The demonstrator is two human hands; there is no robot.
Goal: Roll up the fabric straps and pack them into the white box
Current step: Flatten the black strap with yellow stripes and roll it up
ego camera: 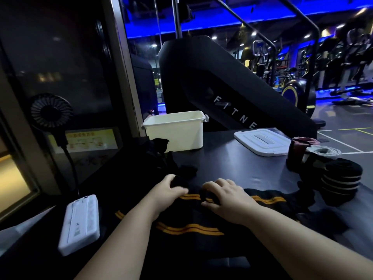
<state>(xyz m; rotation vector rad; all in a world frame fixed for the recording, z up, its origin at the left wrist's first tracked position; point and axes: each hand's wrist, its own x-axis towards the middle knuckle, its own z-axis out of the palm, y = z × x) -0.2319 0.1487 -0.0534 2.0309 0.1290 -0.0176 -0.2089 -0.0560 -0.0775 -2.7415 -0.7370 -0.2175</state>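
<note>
A long black fabric strap with orange stripes lies across the dark table in front of me. My left hand and my right hand both grip its rolled end, fingers curled round the small black roll between them. The white box stands open at the back of the table, beyond my hands. Its inside is hidden from here. Several rolled straps stand together at the right edge, one black with pale stripes, one grey, one reddish.
The box's white lid lies flat to the right of the box. A loose heap of black straps sits left of centre. A white flat device lies at the near left, with a small black fan behind it. Gym machines fill the background.
</note>
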